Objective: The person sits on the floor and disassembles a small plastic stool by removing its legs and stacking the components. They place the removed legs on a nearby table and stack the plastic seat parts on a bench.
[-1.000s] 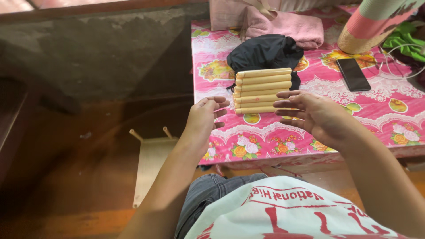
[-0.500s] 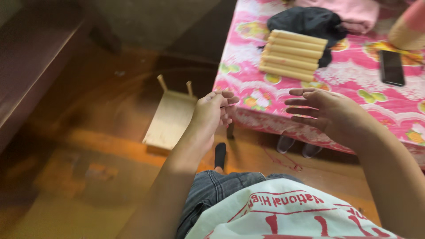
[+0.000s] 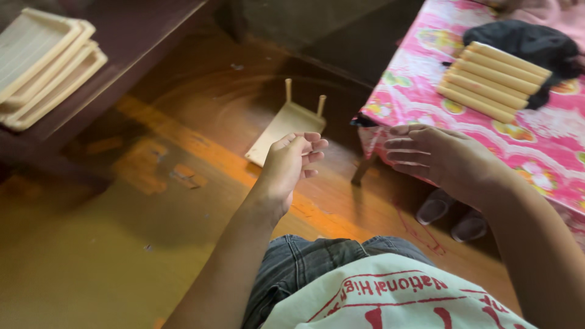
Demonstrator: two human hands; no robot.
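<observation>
floor: worn wooden boards (image 3: 122,244), orange-brown, scuffed and patchy, taking up most of the near and left side of the view

left hand (image 3: 291,164): held up over the floor, fingers loosely curled and a bit apart, holding nothing

right hand (image 3: 436,157): up in the air near the table corner, fingers stretched out flat and together-ish, also holding nothing

small wooden frame (image 3: 285,125): lying flat on the floor just beyond the left hand, two pegs sticking up at its far end

table (image 3: 414,103): far right, covered in a pink flowery cloth

bamboo sticks (image 3: 493,81): a neat row of pale tubes side by side on the cloth, well apart from both hands

black bag (image 3: 524,39): behind the sticks, touching them

trays (image 3: 42,64): stack of pale trays on a dark bench, far left

slippers (image 3: 451,216): pair on the floor under the table edge
</observation>
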